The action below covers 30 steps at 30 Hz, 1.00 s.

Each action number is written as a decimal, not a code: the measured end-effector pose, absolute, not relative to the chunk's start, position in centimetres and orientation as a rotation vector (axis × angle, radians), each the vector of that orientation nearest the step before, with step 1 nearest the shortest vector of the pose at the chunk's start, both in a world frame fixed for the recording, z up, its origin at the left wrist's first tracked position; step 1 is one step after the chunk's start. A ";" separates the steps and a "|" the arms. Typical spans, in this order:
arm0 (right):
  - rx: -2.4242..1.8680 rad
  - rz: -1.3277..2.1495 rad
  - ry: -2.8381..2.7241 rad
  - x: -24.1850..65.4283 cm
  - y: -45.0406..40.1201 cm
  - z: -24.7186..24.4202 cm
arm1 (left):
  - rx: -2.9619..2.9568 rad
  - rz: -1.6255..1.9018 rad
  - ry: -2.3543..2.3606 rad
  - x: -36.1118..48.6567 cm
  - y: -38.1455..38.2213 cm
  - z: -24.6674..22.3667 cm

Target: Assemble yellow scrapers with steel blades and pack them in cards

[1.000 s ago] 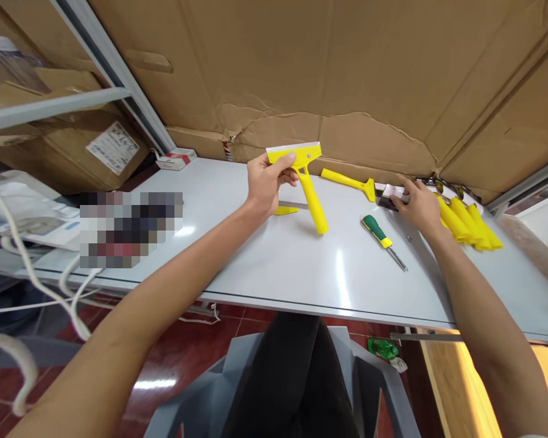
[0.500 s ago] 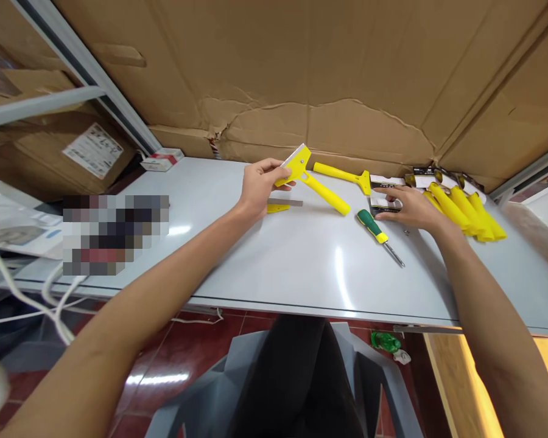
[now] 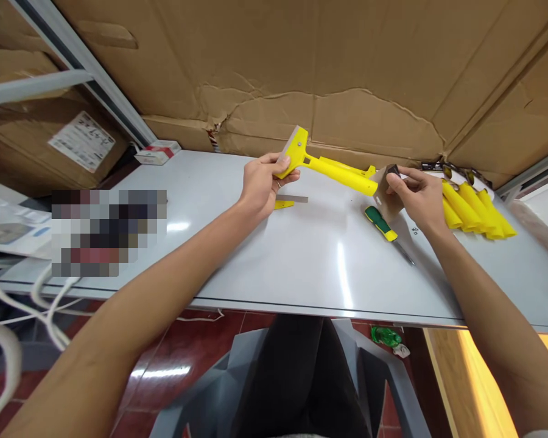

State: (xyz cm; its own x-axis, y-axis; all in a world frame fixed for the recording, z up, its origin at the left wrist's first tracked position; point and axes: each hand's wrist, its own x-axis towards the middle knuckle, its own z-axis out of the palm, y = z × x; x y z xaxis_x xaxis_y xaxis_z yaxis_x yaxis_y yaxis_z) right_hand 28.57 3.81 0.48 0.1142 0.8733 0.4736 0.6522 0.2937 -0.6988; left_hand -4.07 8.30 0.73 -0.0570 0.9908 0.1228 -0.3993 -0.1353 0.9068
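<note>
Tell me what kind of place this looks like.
Probably a stockroom or small packing and assembly workbench: flattened cardboard lines the wall behind a white table, a batch of yellow scraper handles lies on it, with a screwdriver and labelled cartons nearby.

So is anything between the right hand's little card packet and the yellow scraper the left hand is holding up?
Nothing visible. The right hand holds the card packet just off the handle end of the yellow scraper, gripped at its head by the left hand.

glossy yellow plastic scraper (image 3: 322, 163)
</note>
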 end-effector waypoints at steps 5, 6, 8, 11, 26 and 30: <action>-1.391 0.388 -1.419 26.5 3.2 0.3 | 0.961 1.461 0.816 -3.0 7.5 0.5; -1.351 0.435 -1.391 26.2 3.1 0.3 | 0.960 1.464 0.819 -2.9 7.3 0.4; -1.263 0.507 -1.347 25.8 3.0 0.4 | 0.947 1.477 0.825 -2.6 7.2 0.2; -1.136 0.656 -1.315 25.4 2.7 0.6 | 0.927 1.507 0.809 -2.4 7.2 -0.1; -0.979 1.075 -1.271 25.0 2.9 -0.6 | 0.910 1.575 0.754 -2.6 6.4 0.5; -0.979 0.928 -1.401 24.9 3.1 -0.7 | 1.060 1.508 0.766 -3.1 6.7 0.9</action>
